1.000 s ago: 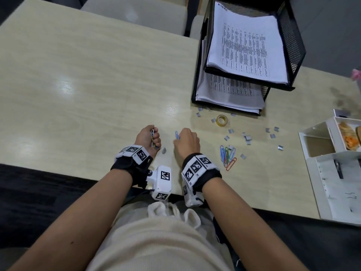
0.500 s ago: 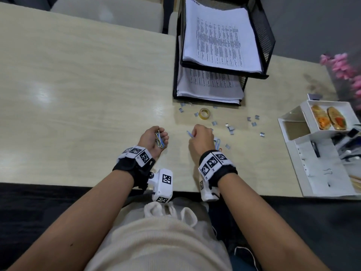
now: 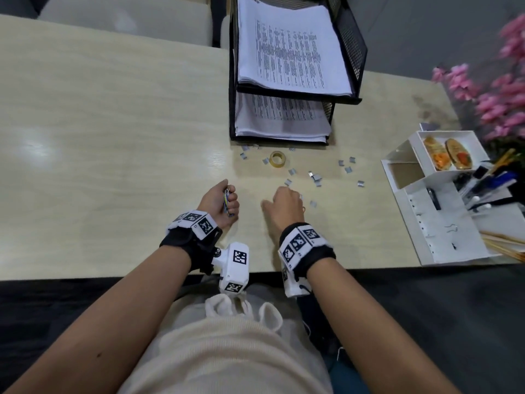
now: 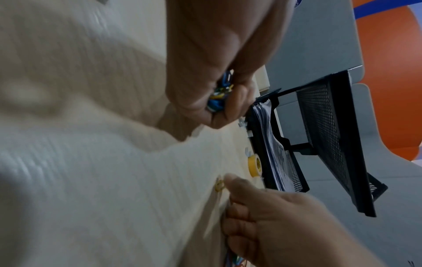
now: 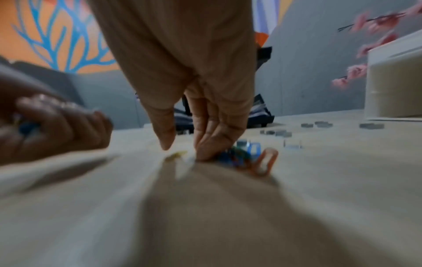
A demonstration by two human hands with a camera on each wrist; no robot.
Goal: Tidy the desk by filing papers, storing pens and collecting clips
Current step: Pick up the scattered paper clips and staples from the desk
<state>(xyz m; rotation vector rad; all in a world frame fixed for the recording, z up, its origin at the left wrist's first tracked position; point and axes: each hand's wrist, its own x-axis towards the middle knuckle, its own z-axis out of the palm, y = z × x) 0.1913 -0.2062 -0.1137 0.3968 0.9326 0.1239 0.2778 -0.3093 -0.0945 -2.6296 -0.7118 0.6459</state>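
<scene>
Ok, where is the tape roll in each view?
Head: tape roll sits centre, on the desk just in front of the paper tray.
Left wrist: right of centre, against the tray's front edge.
Right wrist: not visible; the right hand blocks that area.
Shared landmark: the paper tray.

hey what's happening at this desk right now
A person is gathering coloured paper clips off a pale wooden desk. The left hand grips a bundle of collected clips; the right hand has its fingertips down on a loose pile of clips. Small grey staple blocks and a yellow tape roll lie scattered before the black mesh paper tray.
</scene>
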